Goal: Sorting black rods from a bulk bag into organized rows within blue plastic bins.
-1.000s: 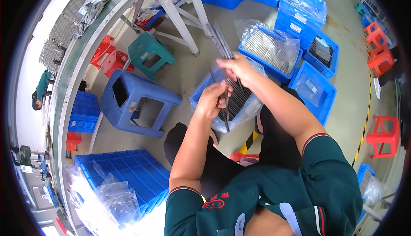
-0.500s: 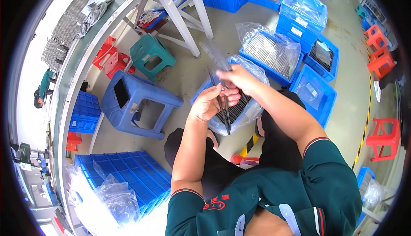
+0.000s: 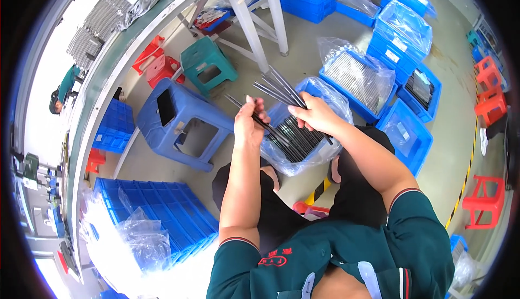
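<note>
Several thin dark rods (image 3: 279,86) fan out from my right hand (image 3: 315,116), whose fingers are closed round them. My left hand (image 3: 250,123) is closed on a few more dark rods (image 3: 277,134), which slant down to the right past the fingers. Both hands are over a blue crate (image 3: 311,86) lined with a clear plastic bag (image 3: 344,104). Inside lie many similar dark rods (image 3: 303,143) side by side. The rods' lower ends in my left hand overlap those in the crate, and I cannot tell whether they touch.
Beyond stands a crate of paler rods (image 3: 357,79) under plastic. A blue crate (image 3: 420,147) is at the right, with stacked crates (image 3: 398,39) behind. A blue stool (image 3: 189,114) carrying a phone (image 3: 166,107) and a green stool (image 3: 208,63) stand left, near a long workbench (image 3: 116,66).
My hands have moved apart, the left one leftward. The rods in my right hand, blurred before, now show as a spread bundle. The whole view has shifted slightly.
</note>
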The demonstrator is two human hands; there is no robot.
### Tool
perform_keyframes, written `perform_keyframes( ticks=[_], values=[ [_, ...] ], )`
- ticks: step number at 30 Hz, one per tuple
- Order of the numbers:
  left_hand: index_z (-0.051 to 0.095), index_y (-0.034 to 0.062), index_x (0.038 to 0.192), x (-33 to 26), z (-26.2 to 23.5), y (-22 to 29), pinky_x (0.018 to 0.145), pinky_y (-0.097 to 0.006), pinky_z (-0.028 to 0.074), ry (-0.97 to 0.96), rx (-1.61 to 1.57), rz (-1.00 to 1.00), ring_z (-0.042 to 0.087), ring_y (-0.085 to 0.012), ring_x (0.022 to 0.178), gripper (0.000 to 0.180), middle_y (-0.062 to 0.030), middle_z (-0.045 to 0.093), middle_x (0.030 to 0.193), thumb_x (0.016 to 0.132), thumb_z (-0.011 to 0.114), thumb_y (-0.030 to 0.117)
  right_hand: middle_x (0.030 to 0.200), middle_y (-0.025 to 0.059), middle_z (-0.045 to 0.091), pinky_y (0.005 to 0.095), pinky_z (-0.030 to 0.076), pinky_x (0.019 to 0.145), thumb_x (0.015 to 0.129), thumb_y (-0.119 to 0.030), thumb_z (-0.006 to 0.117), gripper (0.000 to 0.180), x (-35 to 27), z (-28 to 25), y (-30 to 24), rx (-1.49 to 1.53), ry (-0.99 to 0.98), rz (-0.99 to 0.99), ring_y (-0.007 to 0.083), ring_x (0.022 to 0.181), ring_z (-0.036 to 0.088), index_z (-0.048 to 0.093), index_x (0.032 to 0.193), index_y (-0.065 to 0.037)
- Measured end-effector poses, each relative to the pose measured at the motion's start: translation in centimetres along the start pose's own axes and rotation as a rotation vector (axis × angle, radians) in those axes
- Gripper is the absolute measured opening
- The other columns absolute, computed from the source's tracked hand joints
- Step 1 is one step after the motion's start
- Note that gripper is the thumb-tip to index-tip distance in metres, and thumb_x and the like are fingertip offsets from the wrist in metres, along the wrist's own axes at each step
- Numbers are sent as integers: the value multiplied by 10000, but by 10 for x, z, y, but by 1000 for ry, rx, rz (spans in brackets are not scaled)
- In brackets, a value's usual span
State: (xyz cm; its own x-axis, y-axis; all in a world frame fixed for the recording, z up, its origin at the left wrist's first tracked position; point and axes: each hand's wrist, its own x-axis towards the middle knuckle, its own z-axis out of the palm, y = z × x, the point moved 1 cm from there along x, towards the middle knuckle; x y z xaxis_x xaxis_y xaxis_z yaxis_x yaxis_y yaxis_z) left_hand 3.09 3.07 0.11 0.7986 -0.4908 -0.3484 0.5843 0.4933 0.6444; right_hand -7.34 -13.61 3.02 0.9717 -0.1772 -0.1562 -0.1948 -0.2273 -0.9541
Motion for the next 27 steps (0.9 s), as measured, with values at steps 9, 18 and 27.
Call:
perform_keyframes(
  ticks=[9, 18, 27],
  values=[
    [560, 18, 897, 8, -2, 1, 554, -278, 370, -99, -162, 161, 430, -136, 601, 299, -57, 525, 789, 919, 515, 312, 590, 14, 509, 215, 352, 403, 882, -227, 570, 265, -5, 8, 0, 28, -73, 149, 70, 442, 441, 504, 1012, -5],
    [579, 26, 863, 1, 15, -14, 501, -249, 346, -78, -21, 189, 410, -116, 566, 264, -20, 486, 693, 920, 524, 277, 567, 28, 507, 245, 343, 363, 856, -190, 591, 213, -4, 10, 2, 216, -43, 185, 87, 412, 451, 482, 869, -7],
    [552, 60, 817, -6, 21, -2, 446, -222, 268, -73, 8, 230, 344, -84, 493, 276, 13, 432, 630, 908, 541, 321, 588, 22, 475, 208, 259, 340, 876, -183, 574, 153, -4, 8, -6, 535, -228, 340, 57, 382, 355, 474, 831, -77]
  ],
)
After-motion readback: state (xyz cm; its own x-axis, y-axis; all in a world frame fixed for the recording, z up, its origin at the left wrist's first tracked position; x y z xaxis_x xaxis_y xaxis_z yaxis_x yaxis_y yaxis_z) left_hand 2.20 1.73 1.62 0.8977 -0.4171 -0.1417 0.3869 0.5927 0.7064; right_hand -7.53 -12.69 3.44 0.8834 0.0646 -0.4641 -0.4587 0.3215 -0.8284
